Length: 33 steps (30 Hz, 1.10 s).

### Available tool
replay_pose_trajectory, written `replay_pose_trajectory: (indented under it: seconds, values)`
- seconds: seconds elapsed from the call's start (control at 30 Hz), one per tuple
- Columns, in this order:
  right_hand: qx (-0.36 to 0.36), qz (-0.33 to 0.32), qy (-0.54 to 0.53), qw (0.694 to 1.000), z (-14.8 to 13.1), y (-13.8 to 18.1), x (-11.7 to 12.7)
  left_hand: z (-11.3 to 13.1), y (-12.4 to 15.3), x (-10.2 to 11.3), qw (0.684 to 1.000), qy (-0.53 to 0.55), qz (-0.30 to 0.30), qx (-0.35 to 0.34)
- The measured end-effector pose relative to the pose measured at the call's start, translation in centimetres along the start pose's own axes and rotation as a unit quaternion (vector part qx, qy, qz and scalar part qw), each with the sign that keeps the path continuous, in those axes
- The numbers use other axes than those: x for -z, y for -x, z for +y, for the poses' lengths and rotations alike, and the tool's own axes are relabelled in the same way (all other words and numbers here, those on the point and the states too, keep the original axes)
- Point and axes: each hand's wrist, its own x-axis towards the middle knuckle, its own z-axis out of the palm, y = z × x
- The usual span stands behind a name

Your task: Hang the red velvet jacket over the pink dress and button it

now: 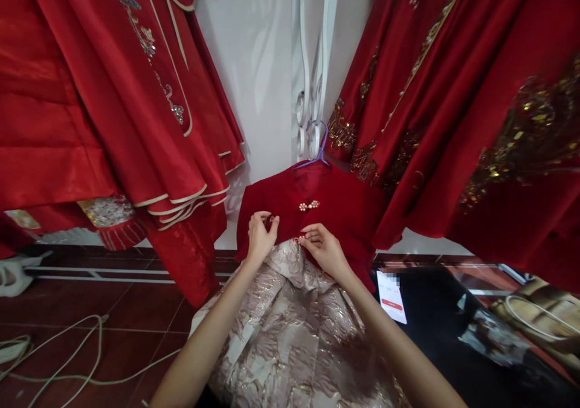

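Your left hand [261, 234] is pinched shut on a small dark fastening at the front edge of the red jacket [344, 205], fingertips pressed together just under the neckline, and your right hand [322, 248] is closed the same way on the matching edge a little lower and to the right, where a tiny pearl-like bead shows at your fingertips. The jacket hangs in front of you on a purple hanger [319, 148], hooked onto a white scrolled rack [312, 63], and one pearl button [309, 205] just above your hands is already closed. Keep both grips right at the fastening, draw the two edges level so the loop meets its bead squarely, and let the hanger carry the weight rather than tugging down. The pale brocade skirt [290, 335] falls from under your hands towards you; keep it out of the closure. Red robes [136, 93] hang close on either side, a white cable [81, 359] trails on the floor to your left, and a paper tag [392, 296] lies on dark cloth to your right
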Motion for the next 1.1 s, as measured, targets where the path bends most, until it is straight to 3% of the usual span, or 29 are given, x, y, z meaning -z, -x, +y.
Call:
replay_pose_trajectory:
  seconds: [0.07,0.17,0.33,0.47,0.73,0.93,1.1]
  values:
    - [-0.008,-0.011,-0.012,1.000,-0.1,-0.2,0.5,-1.6,-0.7,0.3,0.997,-0.064,0.005,0.046]
    - [-0.021,-0.030,-0.040,0.999,-0.2,-0.4,1.2,-3.3,-0.5,0.9,0.987,-0.113,-0.089,0.070]
    - [-0.023,-0.040,-0.057,0.997,0.0,0.0,1.4,-3.0,2.0,1.5,0.987,-0.066,-0.134,0.066]
    - [-0.013,-0.042,-0.049,0.998,-0.3,0.5,1.0,-1.7,3.5,1.7,0.990,-0.028,-0.122,0.061]
    - [0.026,-0.066,-0.120,0.990,-3.8,-1.2,-1.3,0.5,3.2,0.7,0.989,0.008,-0.076,0.125]
    - [0.047,-0.005,-0.021,0.999,-0.6,-3.8,-3.9,0.1,3.3,-0.6,0.990,0.046,-0.019,0.130]
    - [0.052,-0.002,0.008,0.999,0.9,-4.3,-3.9,-1.6,3.0,-1.2,0.975,0.188,0.034,0.114]
